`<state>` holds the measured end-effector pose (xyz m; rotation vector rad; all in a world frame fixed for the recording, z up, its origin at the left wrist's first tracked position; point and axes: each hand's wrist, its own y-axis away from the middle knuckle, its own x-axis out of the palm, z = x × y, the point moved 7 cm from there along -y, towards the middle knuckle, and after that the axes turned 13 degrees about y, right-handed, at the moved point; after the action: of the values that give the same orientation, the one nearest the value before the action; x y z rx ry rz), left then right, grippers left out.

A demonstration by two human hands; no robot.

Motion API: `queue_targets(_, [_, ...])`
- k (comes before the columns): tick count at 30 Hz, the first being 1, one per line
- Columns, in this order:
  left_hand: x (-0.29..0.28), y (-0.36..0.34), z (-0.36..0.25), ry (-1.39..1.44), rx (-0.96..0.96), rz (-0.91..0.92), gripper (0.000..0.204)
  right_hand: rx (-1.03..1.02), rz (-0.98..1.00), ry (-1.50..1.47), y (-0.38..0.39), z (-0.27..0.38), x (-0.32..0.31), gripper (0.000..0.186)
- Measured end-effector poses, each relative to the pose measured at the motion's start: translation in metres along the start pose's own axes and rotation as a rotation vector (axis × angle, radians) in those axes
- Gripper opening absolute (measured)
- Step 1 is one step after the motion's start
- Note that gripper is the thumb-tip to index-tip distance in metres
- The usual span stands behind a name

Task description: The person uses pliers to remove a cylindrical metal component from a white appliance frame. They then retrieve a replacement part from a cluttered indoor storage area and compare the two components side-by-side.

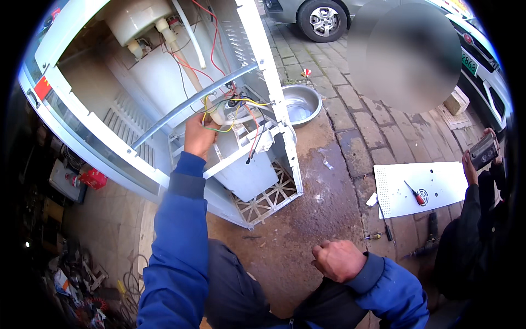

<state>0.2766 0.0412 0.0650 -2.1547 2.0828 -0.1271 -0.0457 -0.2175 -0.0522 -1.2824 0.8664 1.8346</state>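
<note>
My left hand (199, 138) reaches into an open white appliance cabinet (263, 60), its fingertips hidden, so I cannot tell what they pinch; my right hand (341, 260) curls loosely near my right leg (329, 304). Snagging the yellow-green wire (223, 131) beside my left hand could loosen its connection; lifting abruptly could bang knuckles on the crossbar (175, 118) above.

White cabinet (159, 90), open-sided, standing on the ground. Inside: loose red, yellow, green and black wires (254, 102), bunched near lower end of beige pipe (182, 60) running down from off-white tank (134, 21).
</note>
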Motion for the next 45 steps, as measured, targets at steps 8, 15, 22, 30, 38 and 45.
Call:
queue_targets(8, [0.032, 0.013, 0.006, -0.429, 0.221, 0.369, 0.019, 0.015, -0.039, 0.025, -0.002, -0.009, 0.023, 0.015])
queue_targets(15, [0.024, 0.006, 0.02, -0.258, 0.155, 0.398, 0.036, 0.048, -0.195, 0.024, 0.003, -0.007, 0.023, 0.012])
queue_targets(22, [0.011, 0.004, 0.026, -0.244, 0.094, 0.352, 0.048, 0.053, -0.203, 0.023, -0.001, -0.005, 0.025, 0.011])
queue_targets(30, [-0.025, 0.031, 0.013, -0.366, 0.213, 0.17, 0.057, 0.076, -0.179, -0.009, -0.002, -0.008, 0.028, 0.011])
queue_targets(38, [0.037, 0.205, -0.026, -0.836, 0.573, 0.79, 0.046, 0.025, -0.197, -0.138, 0.048, -0.016, -0.025, 0.035])
queue_targets(45, [0.019, 0.27, 0.062, -1.01, 0.109, 1.414, 0.044, 0.337, 0.001, -0.148, 0.118, -0.034, -0.03, 0.061])
